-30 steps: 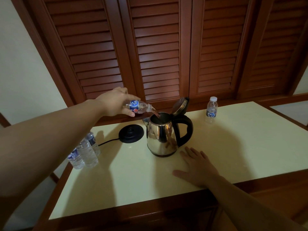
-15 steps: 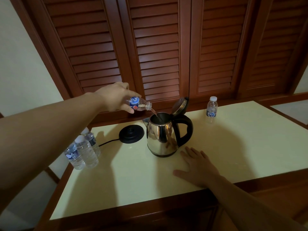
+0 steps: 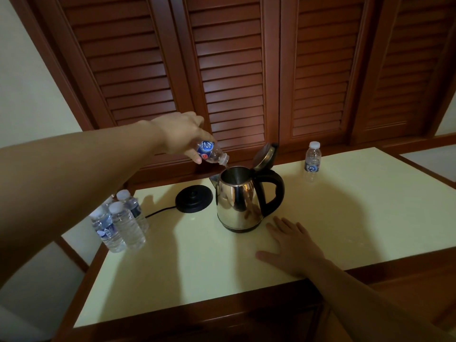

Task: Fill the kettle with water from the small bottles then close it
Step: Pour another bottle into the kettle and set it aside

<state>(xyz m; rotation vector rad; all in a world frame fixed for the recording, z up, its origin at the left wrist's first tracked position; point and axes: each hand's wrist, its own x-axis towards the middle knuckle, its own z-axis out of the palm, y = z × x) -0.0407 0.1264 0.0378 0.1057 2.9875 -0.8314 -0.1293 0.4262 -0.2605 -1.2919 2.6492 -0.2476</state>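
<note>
A steel kettle [image 3: 238,203] with a black handle stands mid-table, its lid [image 3: 265,156] tipped up and open. My left hand [image 3: 180,135] grips a small blue-labelled water bottle [image 3: 211,152], uncapped and tilted mouth-down over the kettle's opening; a thin stream runs from its mouth into the kettle. My right hand [image 3: 293,245] rests flat on the tabletop just right of the kettle's base, fingers spread. A capped small bottle [image 3: 312,161] stands at the back right. Three more capped bottles [image 3: 121,224] cluster at the table's left edge.
The kettle's black power base [image 3: 194,198] lies left of the kettle, its cord running toward the bottle cluster. The pale tabletop [image 3: 197,272] has a wooden rim. Louvred wooden doors [image 3: 234,70] rise close behind the table.
My left hand has lifted the bottle's rear end, steepening its tilt over the kettle. My right hand and the kettle have stayed put.
</note>
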